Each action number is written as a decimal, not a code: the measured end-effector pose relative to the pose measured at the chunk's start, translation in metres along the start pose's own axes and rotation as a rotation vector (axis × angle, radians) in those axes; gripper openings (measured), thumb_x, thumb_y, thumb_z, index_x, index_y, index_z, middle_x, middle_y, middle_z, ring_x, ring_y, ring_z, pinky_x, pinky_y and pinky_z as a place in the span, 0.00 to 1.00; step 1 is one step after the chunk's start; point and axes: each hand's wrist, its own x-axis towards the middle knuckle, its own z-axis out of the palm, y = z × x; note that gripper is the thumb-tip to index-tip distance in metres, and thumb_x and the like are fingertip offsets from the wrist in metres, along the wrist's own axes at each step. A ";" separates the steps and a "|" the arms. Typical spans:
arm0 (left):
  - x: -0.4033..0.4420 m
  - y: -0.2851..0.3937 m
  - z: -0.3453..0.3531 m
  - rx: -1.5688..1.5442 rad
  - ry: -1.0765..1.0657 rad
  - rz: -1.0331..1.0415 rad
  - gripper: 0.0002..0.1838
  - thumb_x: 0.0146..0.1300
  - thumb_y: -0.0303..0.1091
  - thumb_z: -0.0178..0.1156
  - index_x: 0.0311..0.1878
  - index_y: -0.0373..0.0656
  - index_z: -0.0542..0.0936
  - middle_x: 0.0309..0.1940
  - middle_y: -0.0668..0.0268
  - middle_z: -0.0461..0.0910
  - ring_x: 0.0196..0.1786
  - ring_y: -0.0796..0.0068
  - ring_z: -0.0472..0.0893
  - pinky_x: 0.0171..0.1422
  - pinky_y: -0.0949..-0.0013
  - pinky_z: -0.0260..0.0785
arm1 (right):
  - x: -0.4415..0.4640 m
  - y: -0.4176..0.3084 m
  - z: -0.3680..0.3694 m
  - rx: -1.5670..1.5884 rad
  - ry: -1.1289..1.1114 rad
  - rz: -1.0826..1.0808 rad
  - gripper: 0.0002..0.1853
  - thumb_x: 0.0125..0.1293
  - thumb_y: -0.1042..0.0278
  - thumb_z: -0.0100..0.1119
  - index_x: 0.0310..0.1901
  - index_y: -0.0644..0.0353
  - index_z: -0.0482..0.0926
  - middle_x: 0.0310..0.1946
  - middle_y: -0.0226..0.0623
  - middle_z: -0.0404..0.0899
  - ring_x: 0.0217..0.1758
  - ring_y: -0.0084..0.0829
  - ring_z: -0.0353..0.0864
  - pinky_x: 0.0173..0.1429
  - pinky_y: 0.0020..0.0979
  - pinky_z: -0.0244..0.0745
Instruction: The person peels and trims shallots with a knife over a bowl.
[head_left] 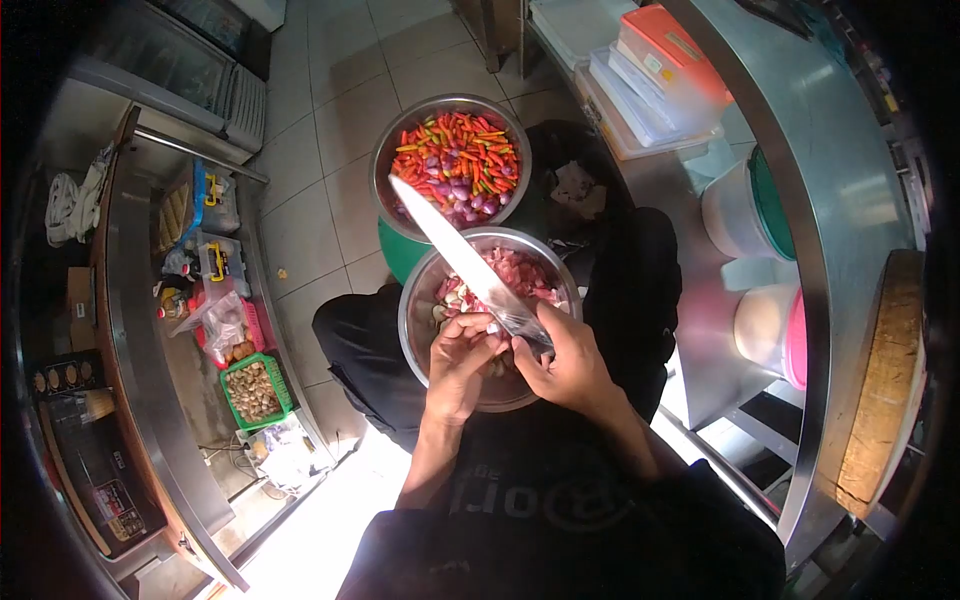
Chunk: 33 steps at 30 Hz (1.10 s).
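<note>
My right hand (566, 358) is wrapped round a large kitchen knife (450, 240), its broad blade pointing up and left. Close beside it, my left hand (460, 365) pinches a small pale clove (492, 328) near the blade's lower end; whether it is garlic or shallot I cannot tell. Both hands are over a steel bowl (408, 340) in my lap. Inside lie reddish-pink pieces (515, 268) and some whitish cloves (452, 297), partly hidden by the knife and fingers. Just beyond, a second steel bowl (378, 165) holds red, orange and green chillies (470, 140) with purple shallots (460, 195).
A green stool or tub (400, 250) shows under the far bowl. On the left, a low shelf bears a green basket of garlic-like bulbs (255, 390). To the right are lidded tubs (745, 210), plastic boxes (665, 80) and a steel counter with a wooden board (880, 390).
</note>
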 end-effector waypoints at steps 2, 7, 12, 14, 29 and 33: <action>0.000 0.003 -0.001 -0.026 0.036 -0.057 0.17 0.69 0.14 0.65 0.58 0.38 0.82 0.51 0.65 0.86 0.54 0.75 0.85 0.61 0.68 0.79 | 0.000 0.000 0.000 -0.008 -0.032 -0.041 0.17 0.66 0.73 0.66 0.53 0.69 0.74 0.39 0.57 0.80 0.42 0.61 0.82 0.47 0.50 0.76; 0.000 -0.003 -0.005 0.052 0.018 0.021 0.14 0.69 0.14 0.66 0.56 0.38 0.82 0.51 0.64 0.86 0.53 0.75 0.85 0.59 0.68 0.80 | 0.002 -0.005 0.000 -0.015 -0.039 -0.049 0.16 0.65 0.74 0.66 0.52 0.68 0.74 0.43 0.57 0.80 0.46 0.62 0.83 0.50 0.52 0.77; 0.000 -0.005 0.004 0.151 0.046 0.099 0.14 0.68 0.14 0.68 0.54 0.38 0.83 0.51 0.64 0.86 0.54 0.75 0.85 0.59 0.69 0.80 | 0.000 -0.004 0.000 -0.056 -0.094 0.034 0.15 0.67 0.73 0.65 0.52 0.68 0.74 0.43 0.56 0.80 0.46 0.62 0.83 0.52 0.53 0.78; -0.001 -0.004 0.004 0.185 0.065 0.079 0.14 0.68 0.13 0.69 0.53 0.38 0.83 0.51 0.63 0.86 0.55 0.76 0.85 0.58 0.72 0.79 | -0.001 -0.002 0.003 -0.090 -0.089 0.028 0.15 0.67 0.73 0.64 0.52 0.68 0.74 0.43 0.56 0.80 0.46 0.62 0.84 0.51 0.54 0.78; 0.000 -0.005 0.010 0.159 0.089 0.115 0.15 0.66 0.14 0.71 0.51 0.38 0.80 0.50 0.63 0.86 0.51 0.75 0.85 0.39 0.76 0.78 | 0.002 -0.009 -0.001 -0.012 -0.036 -0.013 0.13 0.69 0.72 0.63 0.50 0.67 0.74 0.40 0.57 0.81 0.43 0.63 0.83 0.47 0.54 0.78; 0.000 -0.006 0.007 0.210 0.059 0.114 0.15 0.65 0.14 0.71 0.50 0.38 0.80 0.50 0.63 0.86 0.50 0.76 0.85 0.38 0.76 0.78 | -0.001 -0.002 0.002 -0.102 -0.111 0.040 0.14 0.70 0.72 0.63 0.52 0.68 0.73 0.40 0.57 0.82 0.43 0.63 0.84 0.47 0.55 0.78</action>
